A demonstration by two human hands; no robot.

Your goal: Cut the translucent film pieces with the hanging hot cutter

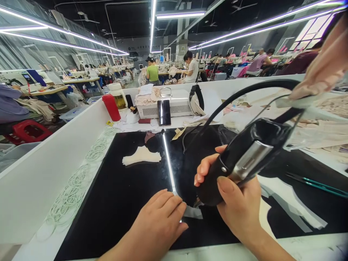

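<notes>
My right hand (239,203) is wrapped round a black corded handheld tool (212,185) with a shiny metal lever on its side. The tool's tip points down at a thin grey translucent strip (193,212) on the black mat (108,217). Beside it, my left hand (160,221) presses on the strip's left end with its fingers together; the fingertips are partly hidden. Right of my right hand lie white and grey cut pieces (288,199), and a cream piece (265,217) is partly covered by that hand. A stack of cream cut pieces (141,156) lies farther back on the mat.
Teal tweezers (318,184) lie at right. Loops of pale cord (70,192) line the left edge. Behind the mat stand a phone (164,113), a white vented box (179,105) and a red cup (111,108). The tool's black cable (244,88) arches overhead. People work beyond the white partition.
</notes>
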